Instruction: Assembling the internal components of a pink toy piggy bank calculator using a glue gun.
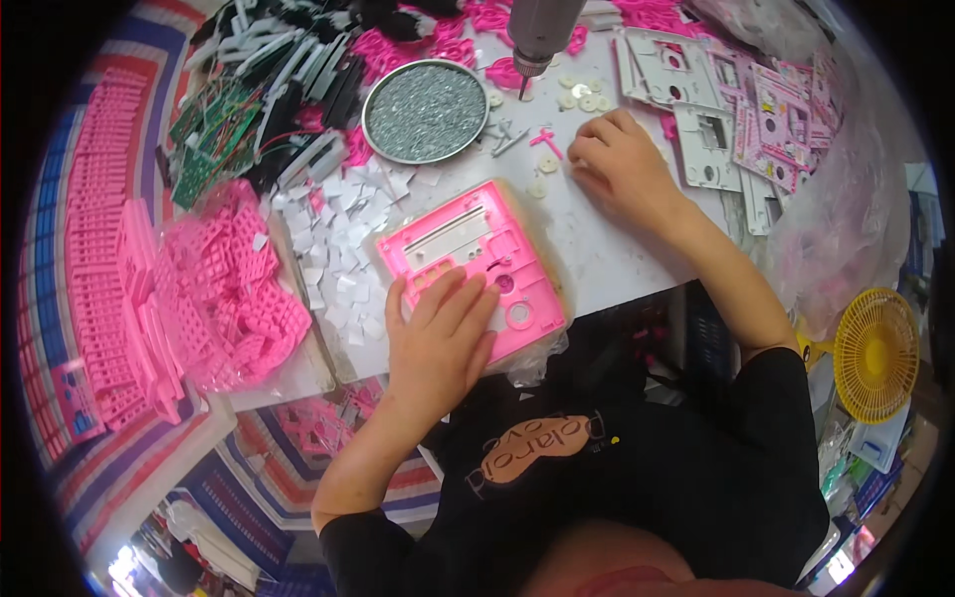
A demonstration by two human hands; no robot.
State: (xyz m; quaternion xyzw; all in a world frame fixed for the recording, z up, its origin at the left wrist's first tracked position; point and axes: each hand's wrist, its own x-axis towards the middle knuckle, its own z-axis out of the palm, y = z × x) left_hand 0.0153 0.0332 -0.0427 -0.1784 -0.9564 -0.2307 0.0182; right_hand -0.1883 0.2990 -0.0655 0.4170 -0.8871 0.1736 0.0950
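A pink plastic casing [532, 284] lies tilted on a padded, plastic-wrapped block in the middle of the white table [617, 261]. My left hand [433, 343] rests on its near left part, fingers stretched out over the slots. To the right, my right hand [622, 164] is at the tabletop with curled fingers; whatever may be between the fingertips is hidden. Close to it are several small cream discs [587, 100] and a small pink T-shaped piece [546, 140]. Above the table hangs a grey power screwdriver [542, 38], its bit pointing down.
A round metal dish [423, 161] of small screws stands beyond the casing. White paper pieces [343, 249] are scattered left of it. Pink grid parts in a bag [234, 298], green circuit boards [214, 139], white casings [708, 144] and a yellow fan [875, 353] surround the work area.
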